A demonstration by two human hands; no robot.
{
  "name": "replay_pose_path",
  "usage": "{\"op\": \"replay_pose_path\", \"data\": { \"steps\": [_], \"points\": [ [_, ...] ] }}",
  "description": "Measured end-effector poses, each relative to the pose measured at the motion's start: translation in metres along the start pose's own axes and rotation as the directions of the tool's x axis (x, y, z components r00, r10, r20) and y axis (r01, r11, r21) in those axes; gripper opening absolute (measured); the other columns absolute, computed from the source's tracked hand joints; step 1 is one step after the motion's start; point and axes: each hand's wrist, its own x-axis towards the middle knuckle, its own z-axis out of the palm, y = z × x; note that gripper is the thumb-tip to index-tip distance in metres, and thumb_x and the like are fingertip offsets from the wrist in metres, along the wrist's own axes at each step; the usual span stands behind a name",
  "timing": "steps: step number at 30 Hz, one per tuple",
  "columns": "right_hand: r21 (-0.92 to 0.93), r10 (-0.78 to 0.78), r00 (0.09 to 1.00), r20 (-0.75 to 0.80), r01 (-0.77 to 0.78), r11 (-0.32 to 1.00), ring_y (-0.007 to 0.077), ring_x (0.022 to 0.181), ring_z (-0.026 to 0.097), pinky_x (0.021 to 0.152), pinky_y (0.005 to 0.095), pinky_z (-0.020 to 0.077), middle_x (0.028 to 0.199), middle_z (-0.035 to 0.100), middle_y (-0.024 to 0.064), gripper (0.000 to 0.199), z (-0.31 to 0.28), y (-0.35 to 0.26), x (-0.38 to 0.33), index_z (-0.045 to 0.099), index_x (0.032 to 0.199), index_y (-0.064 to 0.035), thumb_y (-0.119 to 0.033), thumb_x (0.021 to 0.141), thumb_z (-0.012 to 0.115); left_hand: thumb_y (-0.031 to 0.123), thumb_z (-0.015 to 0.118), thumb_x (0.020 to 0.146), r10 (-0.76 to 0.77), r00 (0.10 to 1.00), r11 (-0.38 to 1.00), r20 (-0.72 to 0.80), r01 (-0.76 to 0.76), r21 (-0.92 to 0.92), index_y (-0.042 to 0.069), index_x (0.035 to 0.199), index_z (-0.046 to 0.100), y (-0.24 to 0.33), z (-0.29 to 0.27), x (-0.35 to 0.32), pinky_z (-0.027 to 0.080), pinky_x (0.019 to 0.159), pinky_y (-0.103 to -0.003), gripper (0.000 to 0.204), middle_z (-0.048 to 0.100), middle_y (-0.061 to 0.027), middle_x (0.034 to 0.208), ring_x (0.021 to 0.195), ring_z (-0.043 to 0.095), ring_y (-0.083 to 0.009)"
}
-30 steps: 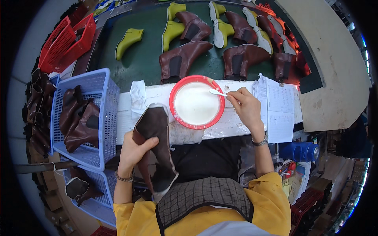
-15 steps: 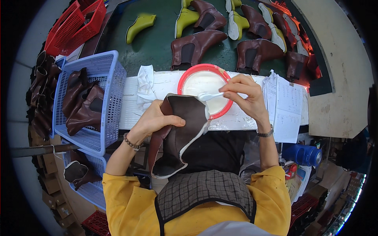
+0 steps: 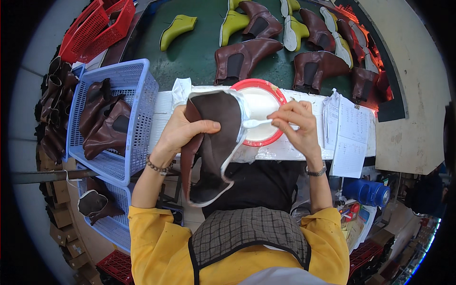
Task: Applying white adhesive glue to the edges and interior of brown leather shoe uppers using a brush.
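Your left hand [image 3: 184,132] pinches the dark-brown leather boot upper [image 3: 217,121] at the bench's white near edge [image 3: 304,154], long axis running away from you. Your right hand [image 3: 299,126] pinches a slim white brush [image 3: 259,123], head pointing left at the upper's pale rim, by the round red bowl [image 3: 256,83]. Handwriting on white sheets [image 3: 350,137]: too small to read.

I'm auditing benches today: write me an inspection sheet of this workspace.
Surface: white bench, marked in front of the red bowl.
Job's things: maroon boot upper, white-smeared along its edge; small white brush at that edge; white liquid in the bowl.
Clutter: papers at right, crumpled white sheet at left.
Hands: left hand grips the boot upper; right hand pinches the brush.
Cables: thin white cord at the left bar, kind unclear.
Surroundings: blue basket of maroon boots at left; more boots on the green table beyond; blue bottle at lower right.
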Motion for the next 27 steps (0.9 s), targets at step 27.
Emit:
{"op": "replay_pose_path", "data": {
  "steps": [27],
  "points": [
    [0.443,0.121,0.977,0.174,-0.188,0.877,0.0207,0.069,0.064,0.064,0.03,0.0499,0.084,0.07,0.0124,0.027,0.077,-0.064,0.026,0.074,0.112,-0.0003,-0.006,0.086,0.076,0.015,0.081,0.087,0.38,0.901,0.924,-0.207,-0.363,0.117,-0.001,0.161,0.014,-0.006,-0.024,0.039,0.049,0.101,-0.033,0.101,0.059,-0.0128,0.132,0.115,0.061,-0.0194]
  ]
}}
